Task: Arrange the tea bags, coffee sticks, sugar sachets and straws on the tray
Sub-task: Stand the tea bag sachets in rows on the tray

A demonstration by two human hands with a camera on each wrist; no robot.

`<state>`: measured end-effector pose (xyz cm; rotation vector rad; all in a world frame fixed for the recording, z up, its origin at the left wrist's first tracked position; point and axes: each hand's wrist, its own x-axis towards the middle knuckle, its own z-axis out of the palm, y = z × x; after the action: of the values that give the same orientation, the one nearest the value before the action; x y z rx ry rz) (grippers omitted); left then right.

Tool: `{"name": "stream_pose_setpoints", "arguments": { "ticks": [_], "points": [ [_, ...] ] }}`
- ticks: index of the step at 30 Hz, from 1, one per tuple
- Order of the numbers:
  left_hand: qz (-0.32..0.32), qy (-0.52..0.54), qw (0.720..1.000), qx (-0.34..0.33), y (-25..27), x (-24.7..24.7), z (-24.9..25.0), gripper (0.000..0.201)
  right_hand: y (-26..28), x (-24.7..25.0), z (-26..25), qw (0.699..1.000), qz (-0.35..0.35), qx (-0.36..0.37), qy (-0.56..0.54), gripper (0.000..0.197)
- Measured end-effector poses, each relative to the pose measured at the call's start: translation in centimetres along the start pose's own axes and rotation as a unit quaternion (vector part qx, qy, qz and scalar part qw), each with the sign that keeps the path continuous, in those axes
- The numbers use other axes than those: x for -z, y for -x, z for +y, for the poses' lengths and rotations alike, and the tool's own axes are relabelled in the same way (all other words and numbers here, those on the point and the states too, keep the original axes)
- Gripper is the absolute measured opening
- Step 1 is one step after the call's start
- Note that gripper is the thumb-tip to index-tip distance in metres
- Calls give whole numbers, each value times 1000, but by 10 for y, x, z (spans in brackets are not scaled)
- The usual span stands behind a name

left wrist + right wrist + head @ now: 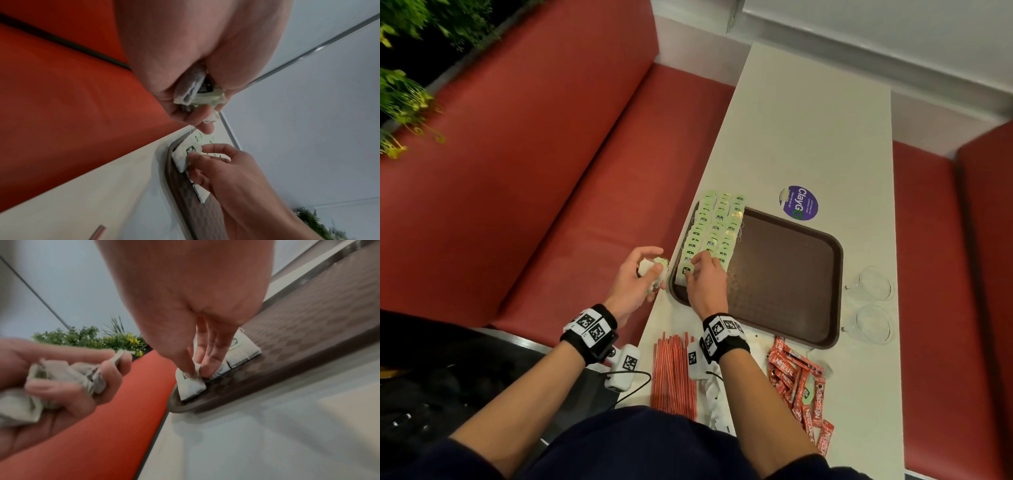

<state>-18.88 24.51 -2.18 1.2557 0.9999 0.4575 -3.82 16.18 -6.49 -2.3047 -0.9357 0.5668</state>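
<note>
Green-tagged tea bags (717, 228) lie in three overlapping rows along the left side of the brown tray (791, 274). My right hand (700, 270) is at the near end of the left row, its fingertips (190, 369) pinching the nearest tea bag (191, 386) on the tray. My left hand (645, 270) hovers just left of the tray over the table edge and holds a bunch of tea bags (200, 95) in curled fingers. Red-striped straws (673, 373) and red coffee sticks (799, 380) lie on the white table (808, 137) near me. White sachets (717, 394) show partly under my right forearm.
Two clear glass cups (873, 301) stand right of the tray. A purple round sticker (799, 202) is on the table beyond the tray. Red bench seats (534, 171) flank the table, with green plants (404, 102) at the far left.
</note>
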Motion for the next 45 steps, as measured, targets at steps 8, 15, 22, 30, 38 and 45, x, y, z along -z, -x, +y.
{"name": "stream_pose_setpoints", "arguments": {
  "ticks": [8,15,22,30,38,45],
  "points": [
    [7,10,1000,11,12,-10,13,26,3,20,-18,997,41,2,-71,16],
    [-8,13,1000,-20,8,-17,16,18,23,63,-34,965,-87,39,-243,11],
    [-54,-68,994,-62,2,-25,20,11,20,68,-21,983,-26,63,-168,14],
    [-92,-66,990,-81,3,-30,40,10,17,113,-21,978,-37,53,-197,8],
    [-118,-2,992,-33,-3,-30,39,23,21,152,-35,972,-60,77,-214,11],
    [-171,-112,977,-62,-8,-28,38,20,9,149,-26,979,-96,181,-20,23]
  ]
}}
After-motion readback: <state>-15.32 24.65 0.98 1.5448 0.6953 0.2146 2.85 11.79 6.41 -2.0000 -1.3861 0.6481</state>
